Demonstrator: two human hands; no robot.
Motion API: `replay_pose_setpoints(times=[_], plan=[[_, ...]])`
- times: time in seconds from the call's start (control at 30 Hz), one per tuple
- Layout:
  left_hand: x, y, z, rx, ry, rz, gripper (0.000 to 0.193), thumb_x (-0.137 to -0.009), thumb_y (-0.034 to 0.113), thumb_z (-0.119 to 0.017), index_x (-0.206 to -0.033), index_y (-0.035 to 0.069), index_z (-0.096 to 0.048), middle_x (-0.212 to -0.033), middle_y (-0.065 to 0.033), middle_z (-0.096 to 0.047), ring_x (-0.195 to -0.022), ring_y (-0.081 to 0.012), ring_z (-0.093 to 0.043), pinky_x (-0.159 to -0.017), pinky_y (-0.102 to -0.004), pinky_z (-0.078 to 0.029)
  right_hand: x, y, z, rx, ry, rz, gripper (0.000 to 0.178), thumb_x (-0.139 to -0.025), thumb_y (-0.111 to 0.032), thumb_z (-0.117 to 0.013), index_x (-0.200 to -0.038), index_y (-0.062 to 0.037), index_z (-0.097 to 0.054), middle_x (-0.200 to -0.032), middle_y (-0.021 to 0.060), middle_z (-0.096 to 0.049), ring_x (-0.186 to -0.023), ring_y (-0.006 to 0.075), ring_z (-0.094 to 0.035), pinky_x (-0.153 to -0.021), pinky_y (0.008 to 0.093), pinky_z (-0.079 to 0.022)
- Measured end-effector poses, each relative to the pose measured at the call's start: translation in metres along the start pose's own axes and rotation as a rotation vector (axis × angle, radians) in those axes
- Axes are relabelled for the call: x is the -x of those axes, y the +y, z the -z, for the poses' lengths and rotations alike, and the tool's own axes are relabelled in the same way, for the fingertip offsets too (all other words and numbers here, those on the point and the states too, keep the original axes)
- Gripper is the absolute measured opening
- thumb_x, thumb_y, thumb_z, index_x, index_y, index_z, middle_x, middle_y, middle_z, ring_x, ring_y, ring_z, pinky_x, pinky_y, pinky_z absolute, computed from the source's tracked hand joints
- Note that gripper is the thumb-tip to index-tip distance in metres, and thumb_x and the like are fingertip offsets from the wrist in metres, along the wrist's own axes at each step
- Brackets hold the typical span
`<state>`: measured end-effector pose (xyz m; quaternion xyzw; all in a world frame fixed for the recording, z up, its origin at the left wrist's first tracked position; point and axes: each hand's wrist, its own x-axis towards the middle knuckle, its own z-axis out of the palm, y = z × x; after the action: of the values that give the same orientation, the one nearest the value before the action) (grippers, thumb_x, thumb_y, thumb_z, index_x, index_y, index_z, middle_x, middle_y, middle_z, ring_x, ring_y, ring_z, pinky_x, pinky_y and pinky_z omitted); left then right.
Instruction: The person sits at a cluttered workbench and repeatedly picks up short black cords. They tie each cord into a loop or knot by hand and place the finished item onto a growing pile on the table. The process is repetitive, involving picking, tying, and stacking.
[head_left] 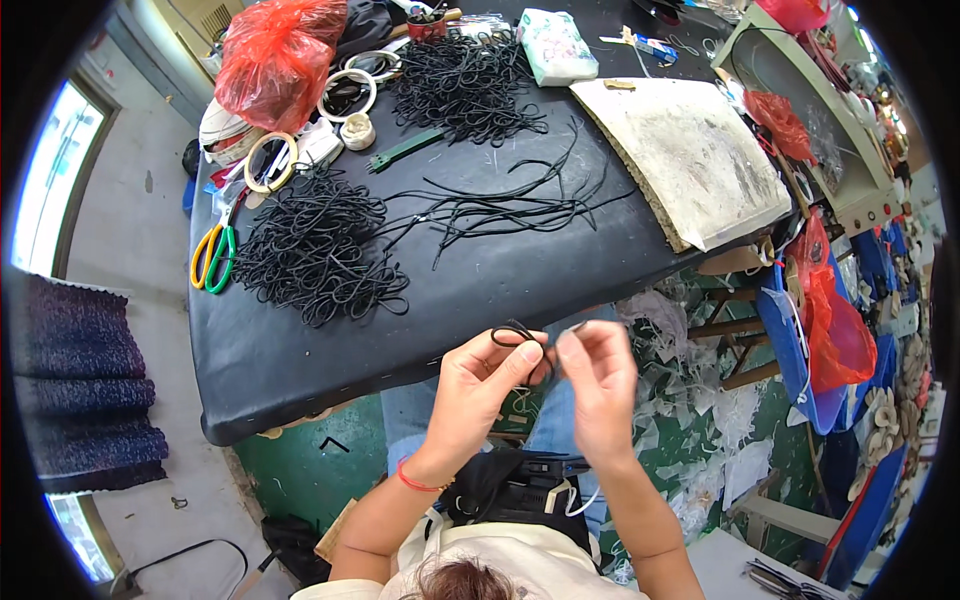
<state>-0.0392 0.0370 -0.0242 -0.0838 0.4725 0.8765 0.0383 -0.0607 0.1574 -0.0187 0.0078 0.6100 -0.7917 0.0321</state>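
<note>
My left hand (482, 378) pinches a small loop of black cord (496, 337) between thumb and fingers, just off the near edge of the table. Close beside it, my right hand (602, 380) is closed at the fingertips, slightly blurred, on what looks like another part of the same cord. Beyond my hands, several loose black cords (510, 208) stretch across the black tabletop (480, 280). A tangled heap of black cords (315, 245) lies to the left, and a second heap (455, 85) sits farther back.
Scissors (213, 255) with green and yellow handles lie by the left edge. Behind are a green tool (405, 150), tape rolls (270, 163), a red plastic bag (278, 65) and a tissue pack (557, 45). At right rests a stained white board (690, 150); plastic scraps (690, 440) litter the floor.
</note>
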Motion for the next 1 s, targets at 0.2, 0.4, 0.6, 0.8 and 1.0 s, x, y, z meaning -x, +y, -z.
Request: replay_pose_setpoints(times=[0.2, 0.4, 0.6, 0.8, 1.0], plan=[[0.006, 0.011, 0.005, -0.07, -0.093, 0.106, 0.013, -0.087, 0.011, -0.057, -0.089, -0.001, -0.061, -0.077, -0.0036, -0.062, -0.069, -0.007, -0.054, -0.065, -0.0209, -0.045, -0.017, -0.012, 0.009, 0.039, -0.445, -0.156, 0.013, -0.09, -0.012, -0.054, -0.094, -0.0002, -0.058, -0.089, 0.0039, -0.059, -0.063, 0.0059, -0.053, -0.055, 0.0198, -0.045], [0.007, 0.01, 0.005, -0.079, -0.114, 0.131, 0.011, -0.086, 0.009, -0.059, -0.084, -0.001, -0.06, -0.077, -0.0043, -0.062, -0.07, -0.0072, -0.054, -0.066, -0.0214, -0.044, -0.013, -0.008, 0.01, -0.101, -0.331, -0.301, 0.016, -0.092, -0.018, -0.051, -0.09, -0.0024, -0.054, -0.081, 0.0036, -0.06, -0.063, 0.005, -0.053, -0.054, 0.0189, -0.044], [0.009, 0.006, 0.005, 0.012, -0.008, 0.138, 0.011, -0.085, 0.009, -0.06, -0.091, 0.0, -0.061, -0.082, -0.005, -0.062, -0.073, -0.009, -0.056, -0.068, -0.0231, -0.047, -0.018, -0.008, 0.008, -0.021, -0.263, -0.219, 0.019, -0.093, -0.021, -0.05, -0.098, -0.0028, -0.052, -0.09, 0.0053, -0.06, -0.074, 0.0068, -0.054, -0.064, 0.0199, -0.044], [0.001, 0.005, -0.007, 0.159, 0.154, 0.094, 0.015, -0.084, 0.007, -0.061, -0.098, 0.0, -0.058, -0.086, -0.009, -0.062, -0.071, -0.0131, -0.061, -0.066, -0.025, -0.052, -0.005, -0.008, 0.025, 0.177, -0.24, -0.201, 0.021, -0.094, -0.021, -0.048, -0.103, -0.0025, -0.053, -0.092, 0.0036, -0.058, -0.084, 0.0067, -0.053, -0.072, 0.0209, -0.042], [0.007, 0.003, -0.001, -0.144, -0.036, 0.196, 0.018, -0.086, 0.014, -0.062, -0.097, -0.001, -0.058, -0.074, -0.0014, -0.058, -0.064, -0.0047, -0.051, -0.055, -0.0196, -0.042, -0.012, -0.002, 0.023, 0.1, -0.271, -0.155, 0.016, -0.09, -0.015, -0.055, -0.078, -0.0051, -0.052, -0.067, -0.0058, -0.048, -0.062, 0.0006, -0.039, -0.053, 0.0186, -0.033]])
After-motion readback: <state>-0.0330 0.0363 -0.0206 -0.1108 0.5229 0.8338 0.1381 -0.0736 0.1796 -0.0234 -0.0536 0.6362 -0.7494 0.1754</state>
